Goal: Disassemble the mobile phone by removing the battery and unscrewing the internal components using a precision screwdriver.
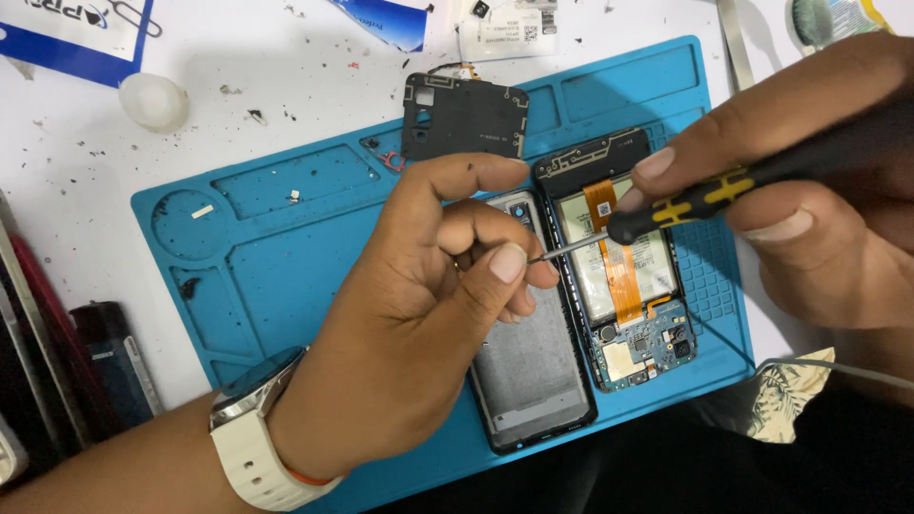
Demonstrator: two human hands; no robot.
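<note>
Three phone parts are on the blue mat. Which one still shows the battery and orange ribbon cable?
The opened phone body on the right, beneath the screwdriver. The grey-backed shell beside it and the black cover plate above show neither.

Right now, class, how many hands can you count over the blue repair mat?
2. The left hand is in the middle, fingertips at the tip of the screwdriver. The right hand comes from the upper right, gripping its handle. None seem hidden.

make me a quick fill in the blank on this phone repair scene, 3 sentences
1. The right hand holds a black and yellow ____.
2. The opened phone lies on a ____ work mat.
3. The left hand wears a white ____ on its wrist.

Missing words: screwdriver; blue; watch
</note>
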